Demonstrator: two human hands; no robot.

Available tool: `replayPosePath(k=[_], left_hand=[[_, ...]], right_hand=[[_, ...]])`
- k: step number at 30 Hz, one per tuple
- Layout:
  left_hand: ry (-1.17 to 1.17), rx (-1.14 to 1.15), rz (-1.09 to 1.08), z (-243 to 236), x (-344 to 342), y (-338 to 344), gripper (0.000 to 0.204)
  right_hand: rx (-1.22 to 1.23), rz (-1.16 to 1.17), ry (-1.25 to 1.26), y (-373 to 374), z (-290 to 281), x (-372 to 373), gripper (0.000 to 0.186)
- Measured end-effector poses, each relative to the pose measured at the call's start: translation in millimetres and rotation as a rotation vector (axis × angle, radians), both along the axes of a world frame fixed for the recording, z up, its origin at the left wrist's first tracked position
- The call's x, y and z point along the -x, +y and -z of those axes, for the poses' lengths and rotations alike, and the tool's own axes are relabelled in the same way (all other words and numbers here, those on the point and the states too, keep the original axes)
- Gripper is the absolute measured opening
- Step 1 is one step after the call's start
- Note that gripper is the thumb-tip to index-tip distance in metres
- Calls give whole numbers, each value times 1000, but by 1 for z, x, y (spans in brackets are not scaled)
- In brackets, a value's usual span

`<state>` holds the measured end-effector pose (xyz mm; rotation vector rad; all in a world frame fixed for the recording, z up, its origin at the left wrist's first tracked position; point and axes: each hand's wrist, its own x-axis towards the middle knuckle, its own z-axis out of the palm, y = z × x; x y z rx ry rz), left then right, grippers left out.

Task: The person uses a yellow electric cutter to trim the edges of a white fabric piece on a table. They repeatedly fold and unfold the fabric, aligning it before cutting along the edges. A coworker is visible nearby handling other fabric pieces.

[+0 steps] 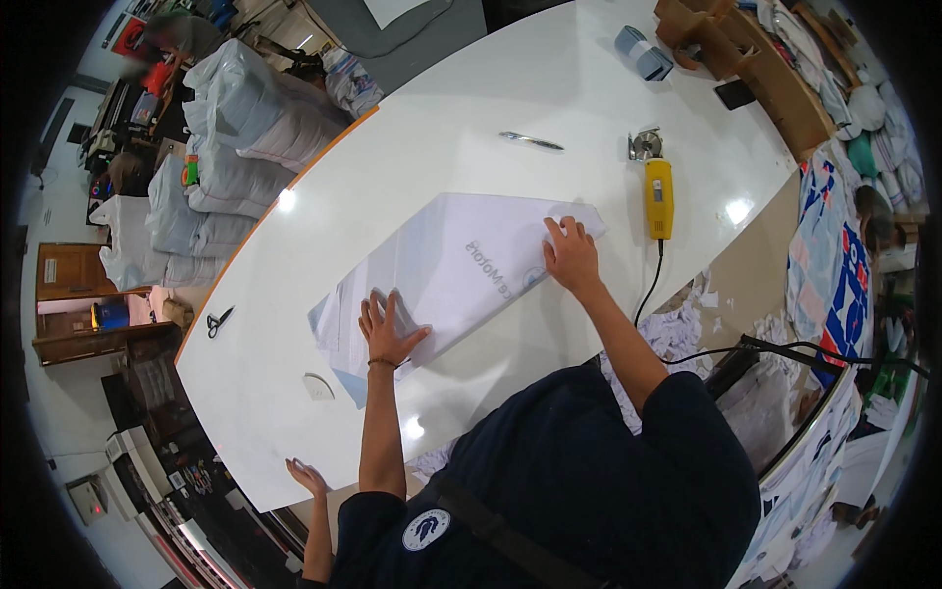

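Observation:
A folded stack of thin white cloth or paper [432,255], with grey print and pale blue edges, lies at a slant across the white table. Near its left end, my left hand [388,334] rests flat with fingers spread. At the far right corner of the same stack my right hand [572,253] presses down, its fingers apart and slightly bent. Neither hand grips anything. To the right of the stack is a yellow electric round-blade cloth cutter [658,196], its black cord running toward me. Beyond the stack lies a slim silver pen-like tool [531,140].
Black scissors [219,322] and a small pale piece [318,387] lie at the left of the white table [265,412]. Another person's hand [307,476] is at the near left edge. A dark phone [734,94] and a grey-blue bundle [643,54] sit far right; stuffed sacks [245,128] stand left.

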<state>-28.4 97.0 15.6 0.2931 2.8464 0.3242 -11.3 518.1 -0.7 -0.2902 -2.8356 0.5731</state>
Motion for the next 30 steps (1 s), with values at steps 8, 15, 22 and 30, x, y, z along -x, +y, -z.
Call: replayPosePath(k=[8,15,22,30], left_hand=[[-31,102,17,-26,8,26,112],[216,-306,355,11,19,126,59],[0,-339,712,10,-8,213,43],[125,-413,564,26,-23,224,23]], right_hand=[[-97,371,-238,11,-17,-19,54],[190,554,-31,45,2,-23,44],[400,592,-160,80,2,-15,23],[543,506,-30,103,23,-18,23]])
